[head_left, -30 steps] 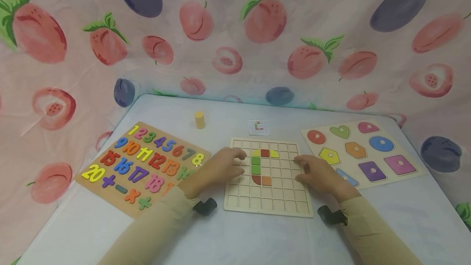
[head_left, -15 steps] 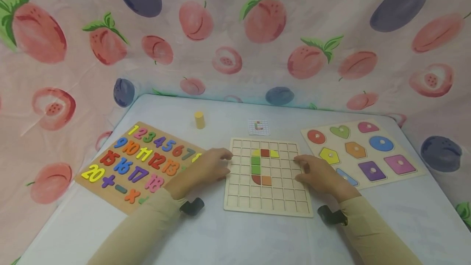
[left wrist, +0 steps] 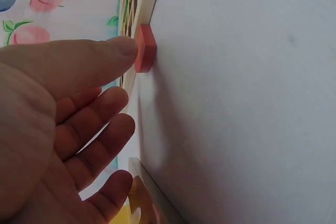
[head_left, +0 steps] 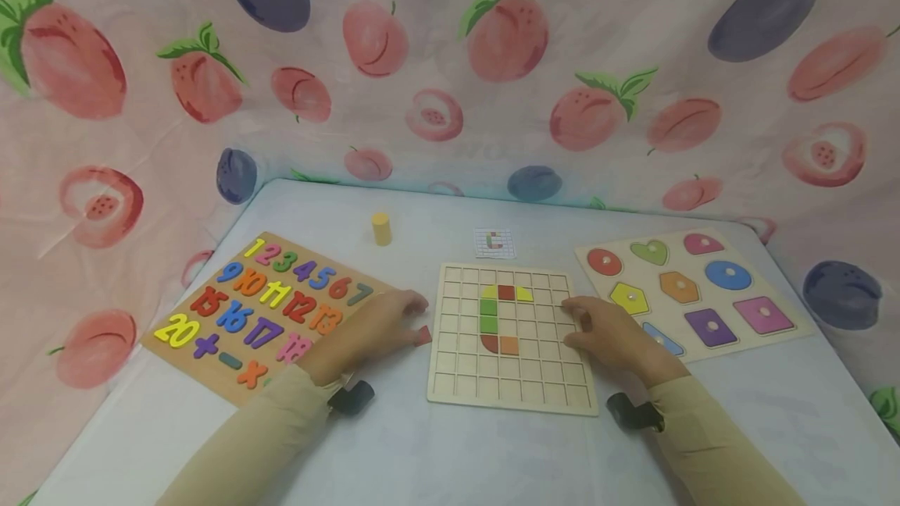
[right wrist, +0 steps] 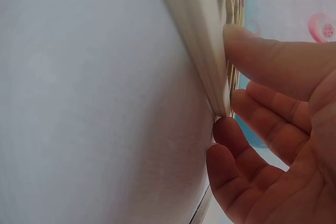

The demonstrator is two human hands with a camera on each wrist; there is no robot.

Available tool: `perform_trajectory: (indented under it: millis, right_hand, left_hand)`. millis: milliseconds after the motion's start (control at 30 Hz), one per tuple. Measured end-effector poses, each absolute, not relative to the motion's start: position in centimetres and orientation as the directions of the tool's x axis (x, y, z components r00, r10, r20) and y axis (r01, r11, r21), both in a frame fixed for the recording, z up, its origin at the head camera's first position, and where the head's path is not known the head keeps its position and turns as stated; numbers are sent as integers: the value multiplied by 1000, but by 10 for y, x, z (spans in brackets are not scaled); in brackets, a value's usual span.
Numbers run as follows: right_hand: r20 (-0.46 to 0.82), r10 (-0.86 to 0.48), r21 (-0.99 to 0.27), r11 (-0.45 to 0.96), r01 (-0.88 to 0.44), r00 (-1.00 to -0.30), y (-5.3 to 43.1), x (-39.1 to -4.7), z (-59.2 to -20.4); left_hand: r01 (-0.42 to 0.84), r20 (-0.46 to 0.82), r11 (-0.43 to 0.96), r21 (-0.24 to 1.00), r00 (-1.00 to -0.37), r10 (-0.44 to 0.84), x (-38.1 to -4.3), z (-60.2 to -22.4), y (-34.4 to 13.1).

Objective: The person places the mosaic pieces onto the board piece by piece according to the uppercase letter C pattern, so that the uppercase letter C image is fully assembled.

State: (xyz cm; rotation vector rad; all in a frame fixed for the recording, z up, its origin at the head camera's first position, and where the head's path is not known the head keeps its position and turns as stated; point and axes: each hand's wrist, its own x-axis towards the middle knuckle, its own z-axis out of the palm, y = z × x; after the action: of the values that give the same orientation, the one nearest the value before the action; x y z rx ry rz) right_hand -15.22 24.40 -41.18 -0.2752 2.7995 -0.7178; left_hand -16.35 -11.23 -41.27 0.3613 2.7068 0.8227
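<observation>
My left hand (head_left: 383,326) is at the left edge of a wooden grid board (head_left: 537,373). Its thumb tip is at a small red piece (left wrist: 146,48) that sits on the table beside the board; touching or just in front, I cannot tell. The other fingers are apart from the piece. On the board, yellow, red, green and orange tiles (head_left: 488,315) form a C-like shape. At the right edge of the board rests my right hand (head_left: 608,334), with its thumb (right wrist: 262,56) and fingertips along the rim, not curled round it.
A number puzzle (head_left: 232,318) lies to the left, partly under the left forearm. To the right is a shape puzzle (head_left: 692,287) with knobs. Behind the board are a small pattern card (head_left: 494,243) and a yellow cylinder (head_left: 381,229). A fruit-print cloth hangs behind.
My left hand has drawn back leftward from over the grid board to its left side. The red piece now shows at its thumb. The right hand and board have stayed put.
</observation>
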Motion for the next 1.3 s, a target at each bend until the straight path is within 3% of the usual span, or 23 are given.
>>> perform_trajectory:
  millis: [1300]
  right_hand:
    - [-198,-225,-500,860,-99,-954,244,-151,-411]
  left_hand:
    - [221,-188,777,589,-898,397,-159,-418,-112]
